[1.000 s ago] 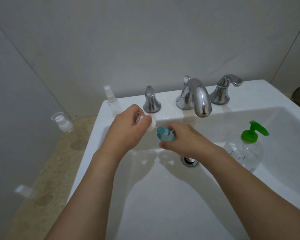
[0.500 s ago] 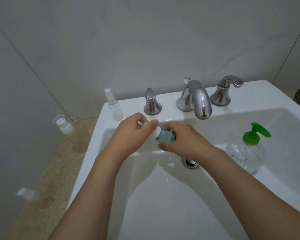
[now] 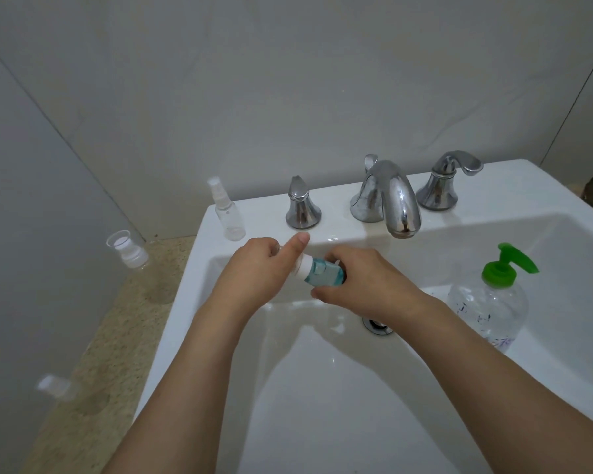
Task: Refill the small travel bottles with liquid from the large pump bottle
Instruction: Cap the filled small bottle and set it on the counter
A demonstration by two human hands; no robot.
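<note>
Travel bottle point(image 3: 324, 274), part-filled with blue liquid, lies tilted over the sink point(image 3: 322, 388) basin; I see my right hand point(image 3: 360, 285) gripping its body and my left hand point(image 3: 257, 275) curled round its white cap point(image 3: 303, 265). Right of them stands the green-topped pump bottle point(image 3: 486, 302) inside the basin. Farther back, an empty spray bottle point(image 3: 228, 213) stands on the rim, left of the faucet point(image 3: 387, 200).

Both forearms are reaching forward; left hand point(image 3: 254, 268) and right hand point(image 3: 367, 282) are curling, fingers gripping, thumbs nearly meeting.
</note>
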